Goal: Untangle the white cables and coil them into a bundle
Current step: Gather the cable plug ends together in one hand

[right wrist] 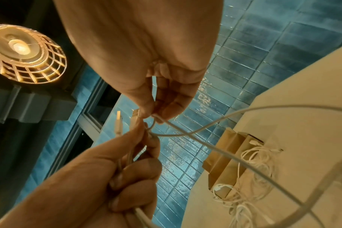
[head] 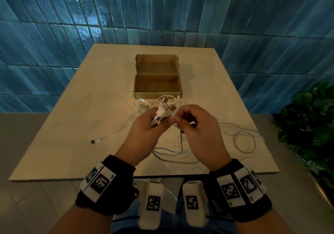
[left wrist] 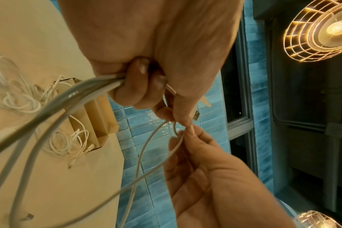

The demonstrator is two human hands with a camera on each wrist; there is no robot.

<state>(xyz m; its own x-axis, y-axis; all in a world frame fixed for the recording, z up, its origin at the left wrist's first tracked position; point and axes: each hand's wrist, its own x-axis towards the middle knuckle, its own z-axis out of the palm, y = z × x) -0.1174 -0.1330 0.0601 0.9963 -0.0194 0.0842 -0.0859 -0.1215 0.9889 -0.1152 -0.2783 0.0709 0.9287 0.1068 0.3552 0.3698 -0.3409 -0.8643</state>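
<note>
My left hand (head: 151, 123) grips a bunch of white cables (head: 163, 113) just below their USB plugs, which stick up out of the fist. In the left wrist view the left hand (left wrist: 139, 86) has its fingers curled round the strands (left wrist: 72, 95). My right hand (head: 182, 123) pinches a thin white cable (right wrist: 185, 132) between thumb and forefinger, right next to the left hand, above the table. More white cable lies in loose loops (head: 245, 141) on the table, and a tangled heap (head: 144, 103) lies in front of the box.
An open brown cardboard box (head: 157, 78) stands on the pale table (head: 81, 125) beyond my hands. One cable end with a plug (head: 95, 141) lies at the left. A green plant (head: 310, 125) stands right of the table. Blue tiled wall behind.
</note>
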